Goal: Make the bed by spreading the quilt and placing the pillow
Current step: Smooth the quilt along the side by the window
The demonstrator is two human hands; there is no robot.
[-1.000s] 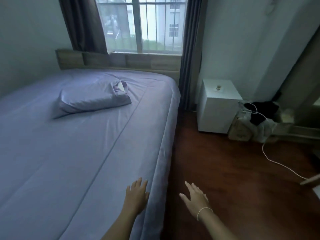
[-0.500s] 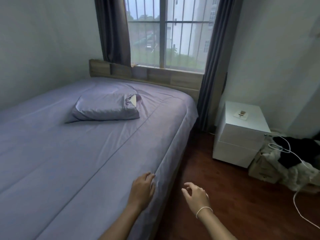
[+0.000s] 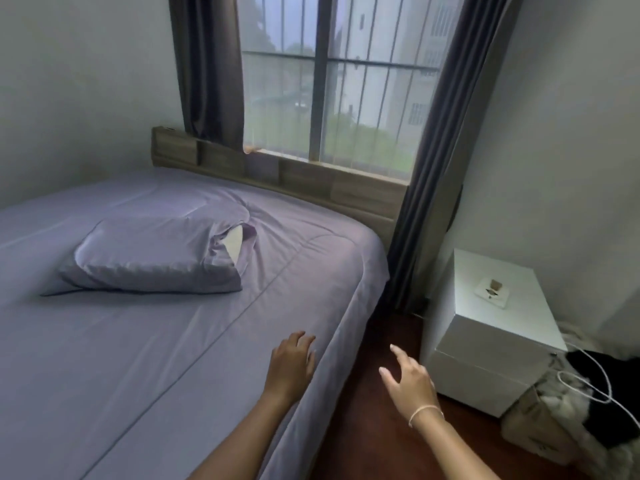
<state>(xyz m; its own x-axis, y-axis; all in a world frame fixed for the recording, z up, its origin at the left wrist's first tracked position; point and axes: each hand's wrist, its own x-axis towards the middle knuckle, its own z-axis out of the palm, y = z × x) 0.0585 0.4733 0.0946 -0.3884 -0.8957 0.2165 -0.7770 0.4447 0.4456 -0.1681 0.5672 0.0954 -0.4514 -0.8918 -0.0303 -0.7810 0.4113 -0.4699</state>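
A lilac quilt [image 3: 145,358] lies spread flat over the whole bed, hanging down its right side. A pillow in a matching lilac case [image 3: 152,261] rests on it near the head end, its open end showing white filling. My left hand [image 3: 291,367] lies palm down on the quilt right at the bed's right edge, fingers slightly curled, gripping nothing. My right hand [image 3: 407,382] hovers over the floor beside the bed, fingers spread and empty, a thin bracelet on the wrist.
A wooden headboard [image 3: 311,178] runs under a barred window [image 3: 332,81] with dark curtains. A white bedside cabinet [image 3: 491,341] stands right of the bed, a small item on top. A bag with a white cable [image 3: 581,393] sits beside it on the red-brown floor [image 3: 367,427].
The view has swung left and up toward the head of the bed. My left hand has slid forward along the quilt's edge; my right hand has opened its fingers.
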